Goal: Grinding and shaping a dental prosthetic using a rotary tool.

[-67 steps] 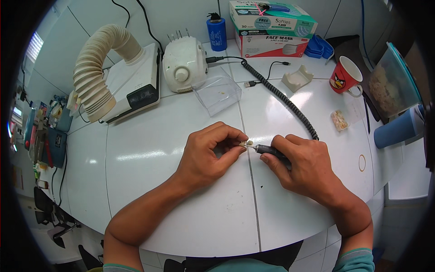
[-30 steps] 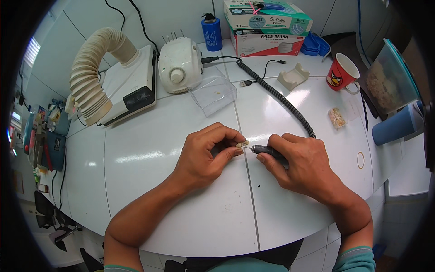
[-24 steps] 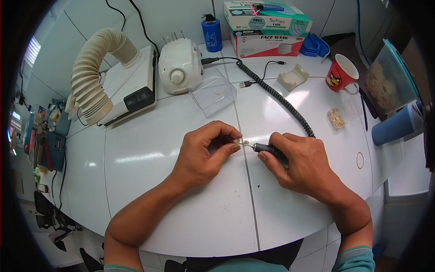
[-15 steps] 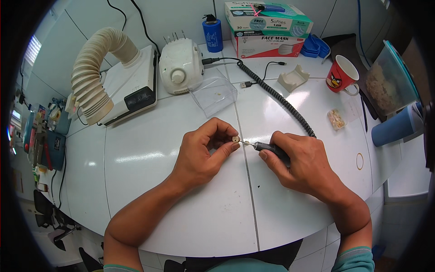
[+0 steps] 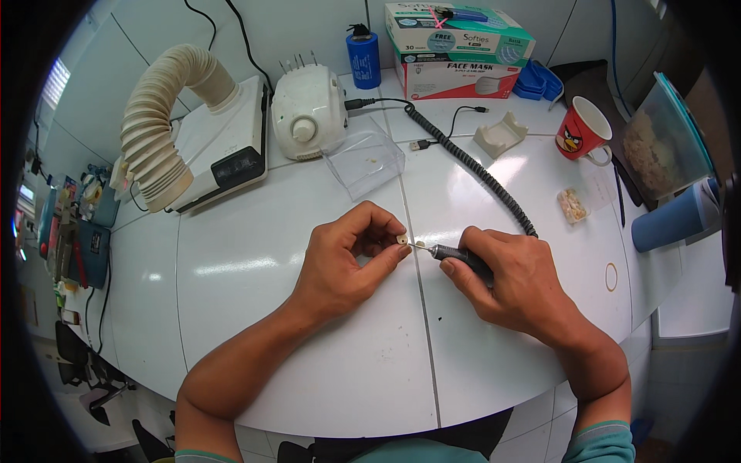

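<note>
My left hand (image 5: 343, 266) pinches a small cream-coloured piece (image 5: 402, 239) between its thumb and fingertips. My right hand (image 5: 513, 278) grips a dark rotary handpiece (image 5: 461, 258), whose thin metal bit (image 5: 417, 247) points left at the piece, apparently touching it. Another small pale piece (image 5: 421, 244) shows just behind the bit, too small to make out. A black coiled cord (image 5: 471, 165) runs from the white control unit (image 5: 305, 116) down to the handpiece.
A white machine with ribbed hose (image 5: 154, 131) stands back left. A clear tray (image 5: 363, 170), blue cylinder (image 5: 363, 62), stacked boxes (image 5: 448, 85) and cream stand (image 5: 500, 137) sit behind. At right are a red mug (image 5: 579, 127), small box (image 5: 572, 205), lidded container (image 5: 662, 143) and blue cup (image 5: 668, 224).
My left hand's fingertips have shifted up and left, and the piece in them has turned slightly. The handpiece stays in my right hand, nearly in the same place.
</note>
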Demonstrator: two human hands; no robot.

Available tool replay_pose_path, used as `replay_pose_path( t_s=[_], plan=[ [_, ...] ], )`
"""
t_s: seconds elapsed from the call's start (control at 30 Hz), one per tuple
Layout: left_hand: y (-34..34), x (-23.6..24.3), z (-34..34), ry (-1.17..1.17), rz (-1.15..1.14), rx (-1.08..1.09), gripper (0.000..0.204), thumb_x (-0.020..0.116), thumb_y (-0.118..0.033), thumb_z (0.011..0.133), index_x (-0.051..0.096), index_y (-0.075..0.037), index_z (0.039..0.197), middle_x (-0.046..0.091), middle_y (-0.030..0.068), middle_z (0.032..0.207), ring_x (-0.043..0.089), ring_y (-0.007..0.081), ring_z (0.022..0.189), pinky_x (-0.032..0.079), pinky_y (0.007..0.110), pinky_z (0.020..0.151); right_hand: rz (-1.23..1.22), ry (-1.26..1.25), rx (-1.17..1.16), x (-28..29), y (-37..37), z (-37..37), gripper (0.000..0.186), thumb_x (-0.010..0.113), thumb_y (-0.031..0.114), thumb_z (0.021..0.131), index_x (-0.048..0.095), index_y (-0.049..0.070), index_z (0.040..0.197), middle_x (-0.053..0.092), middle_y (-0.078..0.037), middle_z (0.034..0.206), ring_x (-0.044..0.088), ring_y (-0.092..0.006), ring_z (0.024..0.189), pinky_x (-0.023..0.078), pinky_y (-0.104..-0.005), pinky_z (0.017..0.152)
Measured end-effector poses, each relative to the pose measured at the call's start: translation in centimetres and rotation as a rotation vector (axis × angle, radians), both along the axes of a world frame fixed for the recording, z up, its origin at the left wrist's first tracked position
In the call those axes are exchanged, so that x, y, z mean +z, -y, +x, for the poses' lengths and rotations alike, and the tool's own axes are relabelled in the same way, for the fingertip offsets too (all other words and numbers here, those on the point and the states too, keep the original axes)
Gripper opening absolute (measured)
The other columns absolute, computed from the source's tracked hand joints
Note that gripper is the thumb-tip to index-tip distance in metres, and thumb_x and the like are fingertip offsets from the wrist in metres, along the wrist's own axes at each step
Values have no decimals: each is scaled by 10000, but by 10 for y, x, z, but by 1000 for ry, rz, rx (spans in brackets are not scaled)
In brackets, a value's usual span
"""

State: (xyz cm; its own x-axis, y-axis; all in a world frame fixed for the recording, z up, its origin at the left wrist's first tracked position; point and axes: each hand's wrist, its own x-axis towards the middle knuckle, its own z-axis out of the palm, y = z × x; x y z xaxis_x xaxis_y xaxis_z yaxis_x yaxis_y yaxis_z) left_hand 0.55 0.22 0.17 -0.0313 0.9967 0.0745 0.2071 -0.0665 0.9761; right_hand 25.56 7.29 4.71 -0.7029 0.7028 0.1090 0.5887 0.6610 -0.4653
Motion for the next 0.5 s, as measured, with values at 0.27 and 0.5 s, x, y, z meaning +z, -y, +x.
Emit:
replay_pose_path(
  t_s=[0.27, 0.5],
  plan=[
    [0, -1, 2, -8, 42, 19, 161, 805, -30, 983, 717, 10, 1112, 774, 56, 980, 715, 111, 893, 581, 269, 812, 18, 0, 7, -2, 0, 0, 323, 750, 354, 1045, 676, 59, 935, 697, -108, 726, 668, -340, 579, 492, -462, 534],
    [2, 2, 2, -53, 62, -17, 161, 789, 15, 973, 717, 5, 1117, 759, 44, 983, 702, 97, 892, 573, 260, 800, 39, 2, 15, -3, 1, 0, 320, 752, 360, 1044, 688, 62, 949, 694, -104, 722, 668, -336, 575, 493, -458, 527]
  ],
)
